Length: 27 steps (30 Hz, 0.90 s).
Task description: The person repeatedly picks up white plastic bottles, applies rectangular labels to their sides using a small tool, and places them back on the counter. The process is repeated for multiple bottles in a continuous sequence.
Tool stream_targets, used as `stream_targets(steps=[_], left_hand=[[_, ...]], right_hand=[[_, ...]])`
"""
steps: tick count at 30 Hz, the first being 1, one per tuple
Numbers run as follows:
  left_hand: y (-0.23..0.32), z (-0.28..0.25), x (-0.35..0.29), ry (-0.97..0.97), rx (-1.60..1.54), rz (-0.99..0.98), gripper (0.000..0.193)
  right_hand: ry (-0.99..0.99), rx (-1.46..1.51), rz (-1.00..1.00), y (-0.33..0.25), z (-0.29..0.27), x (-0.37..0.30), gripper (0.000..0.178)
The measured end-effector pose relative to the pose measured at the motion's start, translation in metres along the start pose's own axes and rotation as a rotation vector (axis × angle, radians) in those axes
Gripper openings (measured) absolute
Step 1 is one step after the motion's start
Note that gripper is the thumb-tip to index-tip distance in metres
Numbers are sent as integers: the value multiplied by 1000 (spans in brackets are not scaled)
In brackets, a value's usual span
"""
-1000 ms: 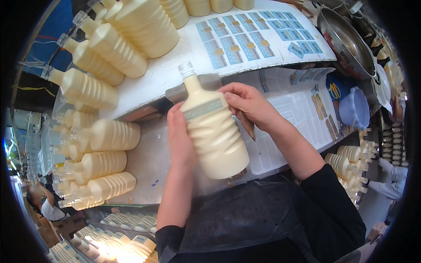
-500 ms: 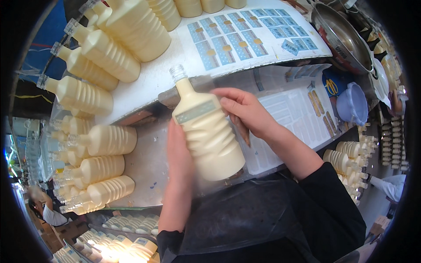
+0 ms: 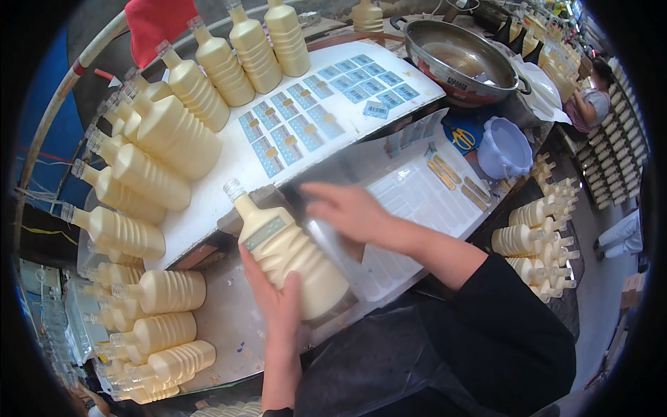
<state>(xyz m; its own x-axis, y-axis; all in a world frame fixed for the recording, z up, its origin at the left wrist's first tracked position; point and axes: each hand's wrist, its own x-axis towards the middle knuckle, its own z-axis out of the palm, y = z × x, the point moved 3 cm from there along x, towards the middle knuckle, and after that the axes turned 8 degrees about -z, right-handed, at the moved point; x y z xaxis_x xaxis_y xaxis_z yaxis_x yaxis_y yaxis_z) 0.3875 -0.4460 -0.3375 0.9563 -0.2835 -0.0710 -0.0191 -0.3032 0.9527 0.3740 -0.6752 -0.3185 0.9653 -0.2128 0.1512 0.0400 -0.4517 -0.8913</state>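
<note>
A cream ribbed bottle (image 3: 306,267) with a clear threaded neck lies tilted in front of me, its neck toward the upper left. Across its shoulder runs a grey-green label strip (image 3: 265,234). My left hand (image 3: 274,295) grips the lower left side of the bottle, thumb on the front. To the right of the bottle, apart from it, my right hand (image 3: 347,215) is smeared by motion. A brownish shape shows under its palm, too blurred to name. Below that hand lies a translucent sheet of strip labels (image 3: 417,222).
A white board (image 3: 208,201) holds blue label cards (image 3: 288,128) and several cream bottles (image 3: 208,59). More bottles (image 3: 170,292) stand at left and right. A metal pan (image 3: 462,59), a lilac bucket (image 3: 505,149) and yellow-handled scissors (image 3: 463,139) sit at the right. A person (image 3: 594,101) is farther off.
My right hand has come away from the bottle's shoulder and is in motion beside it. My left hand keeps its hold. The whole view has shifted, with more of the far side showing.
</note>
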Motion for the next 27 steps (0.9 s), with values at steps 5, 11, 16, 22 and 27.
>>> stream_targets(steps=[5, 11, 16, 22, 27], left_hand=[[-5, 1, -29, 31, -136, -84, 99], [0, 2, -27, 67, -59, -119, 102], [-8, -1, -33, -8, -150, -139, 104], [-8, 5, -43, 31, 27, -47, 105], [-12, 9, -46, 102, 8, -80, 100]], right_hand=[[491, -638, -351, 37, -89, 26, 24], [432, -920, -325, 50, -116, 26, 25], [336, -826, -422, 39, -95, 1, 26], [214, -731, -343, 34, -80, -23, 22], [388, -831, -434, 49, -90, -21, 27]])
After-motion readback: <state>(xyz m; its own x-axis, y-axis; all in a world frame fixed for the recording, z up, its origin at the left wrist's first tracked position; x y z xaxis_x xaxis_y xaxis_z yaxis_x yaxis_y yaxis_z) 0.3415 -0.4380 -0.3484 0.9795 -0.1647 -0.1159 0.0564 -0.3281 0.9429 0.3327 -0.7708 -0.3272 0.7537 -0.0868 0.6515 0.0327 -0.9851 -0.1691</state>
